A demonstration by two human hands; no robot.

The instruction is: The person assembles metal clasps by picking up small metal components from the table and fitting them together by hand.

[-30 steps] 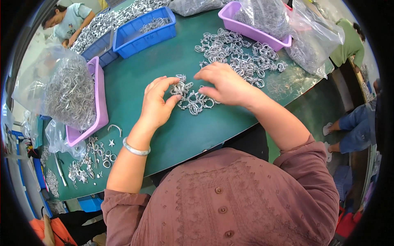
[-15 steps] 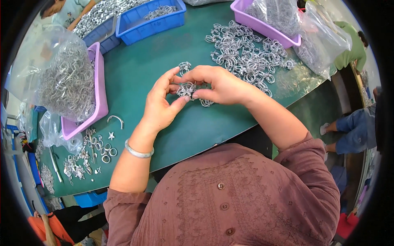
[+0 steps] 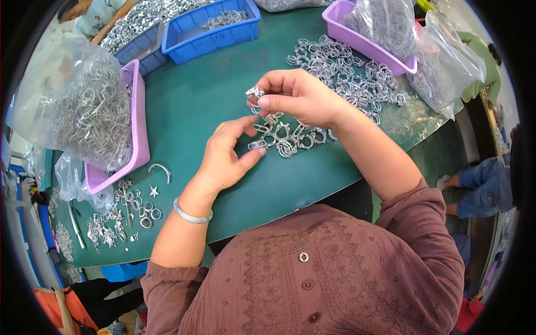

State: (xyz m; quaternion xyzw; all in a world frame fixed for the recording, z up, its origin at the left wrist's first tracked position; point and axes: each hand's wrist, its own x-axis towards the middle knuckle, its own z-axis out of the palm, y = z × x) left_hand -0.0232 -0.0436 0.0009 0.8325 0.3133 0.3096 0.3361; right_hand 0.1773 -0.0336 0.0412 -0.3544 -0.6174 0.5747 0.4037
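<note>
The right hand (image 3: 304, 100) pinches a metal ring (image 3: 255, 94), raised above the middle of the green desk (image 3: 190, 106). The left hand (image 3: 226, 159), fingers loosely spread, holds nothing and touches a ring cluster (image 3: 285, 139) on the desk beneath.

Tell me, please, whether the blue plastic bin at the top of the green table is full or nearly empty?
Nearly empty: the blue plastic bin holds only a thin scatter of metal rings, its floor showing.

Under the right hand (image 3: 304, 100), part of the small pile of silver metal ring clamps (image 3: 285, 139) is hidden. The clear plastic bag of clamps (image 3: 279, 4) beyond that hand is cut off by the top edge.
</note>
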